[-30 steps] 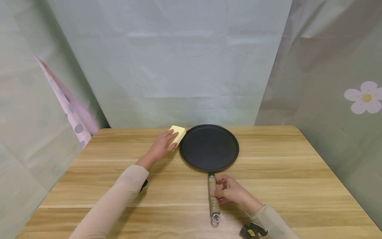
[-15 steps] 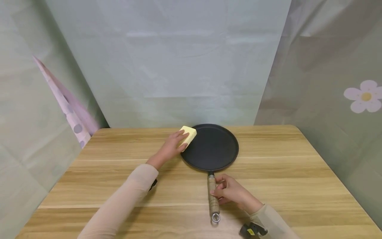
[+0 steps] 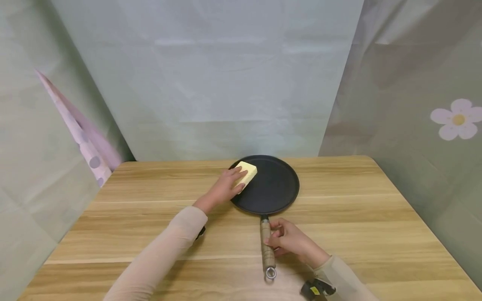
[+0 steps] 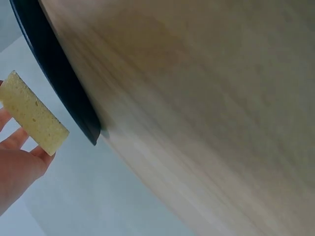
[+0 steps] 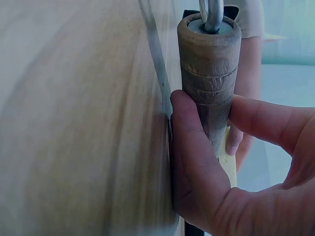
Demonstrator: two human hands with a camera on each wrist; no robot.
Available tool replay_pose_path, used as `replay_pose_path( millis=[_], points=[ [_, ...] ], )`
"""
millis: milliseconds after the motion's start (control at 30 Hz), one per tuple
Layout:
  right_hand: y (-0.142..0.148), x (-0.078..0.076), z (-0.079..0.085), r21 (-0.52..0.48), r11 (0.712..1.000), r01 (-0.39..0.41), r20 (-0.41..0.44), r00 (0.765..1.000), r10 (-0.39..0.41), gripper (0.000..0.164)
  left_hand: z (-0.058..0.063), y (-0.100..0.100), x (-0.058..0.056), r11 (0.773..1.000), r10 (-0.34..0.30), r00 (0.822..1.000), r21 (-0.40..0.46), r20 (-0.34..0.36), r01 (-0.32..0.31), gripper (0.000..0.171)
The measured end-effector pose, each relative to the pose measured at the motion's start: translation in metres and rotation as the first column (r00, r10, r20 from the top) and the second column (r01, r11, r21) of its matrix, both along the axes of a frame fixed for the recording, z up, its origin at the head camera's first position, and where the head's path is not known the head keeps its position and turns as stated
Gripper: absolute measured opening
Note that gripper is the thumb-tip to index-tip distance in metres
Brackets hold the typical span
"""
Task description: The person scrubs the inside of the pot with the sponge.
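A black flat round pan (image 3: 275, 184) lies on the wooden table, its wooden handle (image 3: 266, 246) toward me with a metal ring at the end. My left hand (image 3: 225, 187) grips a pale yellow sponge (image 3: 249, 173) over the pan's left part. In the left wrist view a gap shows between the sponge (image 4: 33, 114) and the pan's edge (image 4: 59, 73). Low at the handle, my right hand (image 3: 291, 241) pinches it between thumb and fingers. The right wrist view shows the handle (image 5: 209, 64) between thumb and finger of that hand (image 5: 246, 206).
The wooden table (image 3: 357, 234) extends to both sides of the pan. Behind it hangs a pale grey-green sheet (image 3: 241, 83), with more sheeting left and right. A dark wrist strap (image 3: 316, 289) sits by the right sleeve.
My left hand has carried the sponge rightward, from beside the pan to over its left part. The right hand stays at the handle; the view has shifted slightly.
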State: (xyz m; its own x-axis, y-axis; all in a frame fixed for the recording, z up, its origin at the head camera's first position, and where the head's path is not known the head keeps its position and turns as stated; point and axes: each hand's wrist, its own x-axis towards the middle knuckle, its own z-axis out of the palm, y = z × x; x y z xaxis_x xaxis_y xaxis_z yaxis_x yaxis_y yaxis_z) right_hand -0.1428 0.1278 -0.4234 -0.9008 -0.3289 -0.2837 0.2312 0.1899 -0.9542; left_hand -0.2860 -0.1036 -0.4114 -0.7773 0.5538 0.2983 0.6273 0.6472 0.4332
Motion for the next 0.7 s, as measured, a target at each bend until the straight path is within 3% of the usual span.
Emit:
replay_pose_path(
  millis=[433,700],
  points=[
    [0.000,-0.001,-0.001,-0.003,1.000,-0.001,0.003,1.000,0.001,0.048,-0.010,0.004,-0.001,0.999,-0.031,0.999,-0.030,0.019,0.032,0.047],
    [0.000,-0.001,0.000,0.021,1.000,0.004,0.006,1.000,-0.004,0.049,-0.011,0.012,0.000,0.996,-0.038,0.995,-0.080,0.087,0.045,0.048]
  ],
)
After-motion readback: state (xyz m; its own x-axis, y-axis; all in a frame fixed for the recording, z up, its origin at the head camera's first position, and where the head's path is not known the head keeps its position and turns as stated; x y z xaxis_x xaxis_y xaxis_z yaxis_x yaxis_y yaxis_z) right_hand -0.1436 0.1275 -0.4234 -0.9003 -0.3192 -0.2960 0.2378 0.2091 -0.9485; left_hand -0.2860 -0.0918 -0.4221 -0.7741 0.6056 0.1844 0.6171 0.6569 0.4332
